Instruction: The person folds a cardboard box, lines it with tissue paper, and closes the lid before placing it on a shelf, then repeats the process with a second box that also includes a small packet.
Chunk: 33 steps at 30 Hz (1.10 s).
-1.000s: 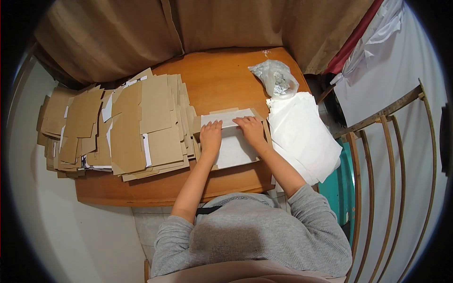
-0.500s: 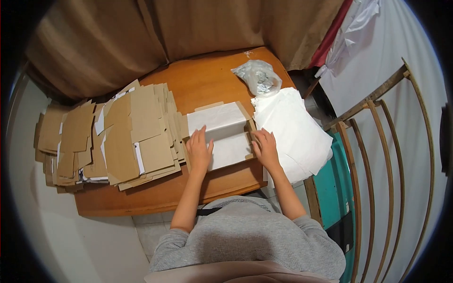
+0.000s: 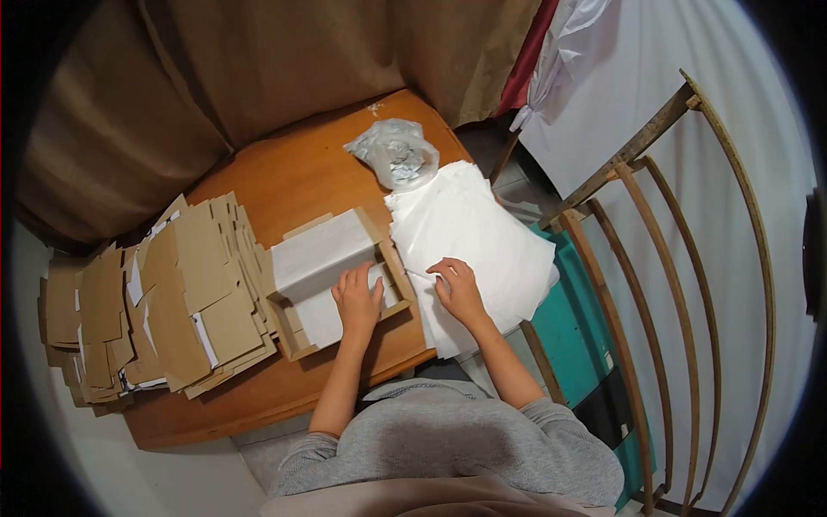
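Box [image 3: 394, 269] at front edge of table [image 3: 293, 172]: already lined, pressed down by flat, open left hand [image 3: 357, 300]. Right hand [image 3: 458, 291] on sheets [image 3: 465, 215], maybe pinching one, can't tell. Loads of flats [image 3: 185, 293] unfolded.

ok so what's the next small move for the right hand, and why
Probably pinch up the edge of the top sheet. The right hand lies on the stack of white sheets with fingertips at a sheet's edge, while the left hand rests flat on the paper inside the cardboard box.
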Available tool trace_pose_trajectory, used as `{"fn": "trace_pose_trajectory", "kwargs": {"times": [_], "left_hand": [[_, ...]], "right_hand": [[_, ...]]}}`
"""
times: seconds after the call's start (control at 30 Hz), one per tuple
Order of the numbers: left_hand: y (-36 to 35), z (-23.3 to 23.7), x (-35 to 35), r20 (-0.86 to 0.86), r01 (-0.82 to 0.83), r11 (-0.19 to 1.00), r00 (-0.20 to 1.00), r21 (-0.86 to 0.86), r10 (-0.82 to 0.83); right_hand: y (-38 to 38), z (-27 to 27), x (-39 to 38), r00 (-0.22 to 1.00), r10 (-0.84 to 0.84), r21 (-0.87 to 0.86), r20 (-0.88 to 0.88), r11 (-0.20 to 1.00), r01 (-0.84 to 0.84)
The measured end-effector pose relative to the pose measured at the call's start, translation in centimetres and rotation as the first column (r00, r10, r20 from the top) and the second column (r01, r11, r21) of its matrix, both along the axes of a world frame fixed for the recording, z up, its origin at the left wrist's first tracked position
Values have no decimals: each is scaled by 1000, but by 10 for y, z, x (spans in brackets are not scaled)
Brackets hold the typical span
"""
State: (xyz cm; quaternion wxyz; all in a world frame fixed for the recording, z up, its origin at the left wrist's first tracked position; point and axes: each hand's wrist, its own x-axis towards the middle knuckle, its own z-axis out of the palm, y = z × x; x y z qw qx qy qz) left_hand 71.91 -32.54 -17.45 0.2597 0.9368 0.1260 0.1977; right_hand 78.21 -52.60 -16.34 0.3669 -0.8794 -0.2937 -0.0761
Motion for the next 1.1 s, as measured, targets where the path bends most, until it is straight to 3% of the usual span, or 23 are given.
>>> {"fn": "trace_pose_trajectory", "kwargs": {"times": [0.1,0.37,0.47,0.57,0.63,0.8,0.9,1.1], "left_hand": [[-17,8,28,-7,-17,999,1000,-34,16],[-39,4,119,30,-43,997,999,65,41],[-43,-6,143,-24,-62,992,998,114,65],[-45,-10,158,-57,-91,986,993,140,100],[-46,-9,157,-83,-102,984,990,147,116],[-39,-11,166,-88,-161,974,980,159,177],[-37,-12,168,-56,-190,965,977,181,204],[-39,0,166,-76,-129,972,986,197,147]], "right_hand": [[-2,1,32,999,4,20,-39,1000,-3],[15,-18,151,993,86,-12,-85,996,-88],[41,-38,201,981,130,98,-144,988,-117],[72,-57,240,977,178,159,-117,975,-158],[88,-70,256,982,186,21,37,982,-187],[107,-87,275,959,237,-139,155,966,-217],[107,-90,276,941,213,-90,262,977,-196],[95,-70,283,942,222,61,251,968,-244]]}}
